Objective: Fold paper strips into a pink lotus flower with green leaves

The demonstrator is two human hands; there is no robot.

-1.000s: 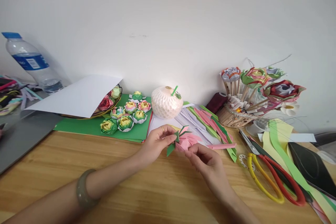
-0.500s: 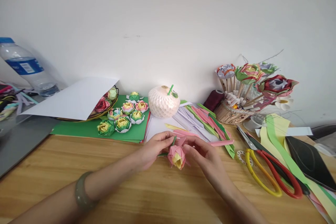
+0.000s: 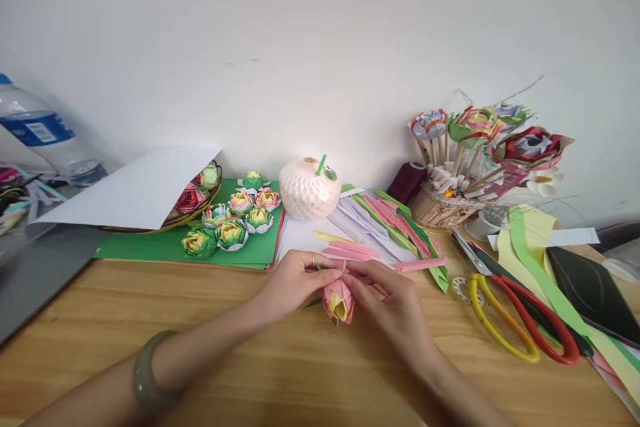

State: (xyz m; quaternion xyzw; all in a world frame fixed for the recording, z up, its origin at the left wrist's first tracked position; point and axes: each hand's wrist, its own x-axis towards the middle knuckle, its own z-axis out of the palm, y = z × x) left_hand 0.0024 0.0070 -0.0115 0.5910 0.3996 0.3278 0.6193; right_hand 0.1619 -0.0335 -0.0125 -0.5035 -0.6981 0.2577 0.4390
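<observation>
A pink paper flower (image 3: 338, 300) with a yellow centre is held between my two hands above the wooden table, its opening tilted towards me. My left hand (image 3: 295, 283) pinches its upper left side with thumb and fingers; a ring and a bracelet show on that arm. On the right, my right hand (image 3: 383, 290) has its fingers closed on the flower's upper right side. A small pink petal tip rises between the fingertips. Bits of green paper poke out by my left fingers. The back of the flower is hidden.
Several finished paper flowers (image 3: 233, 233) rest on green paper, left of a white textured ornament (image 3: 310, 190). Folded paper strips (image 3: 365, 223) lie behind my hands. At right are scissors (image 3: 525, 320), a black phone-like slab (image 3: 593, 293) and a basket (image 3: 445, 207) of stemmed flowers. A bottle (image 3: 47, 133) stands left.
My left thumb and fingers have moved in to the top of the flower, closer to my right fingertips. The green piece seen upright by my left fingers is now mostly covered. The view has shifted slightly.
</observation>
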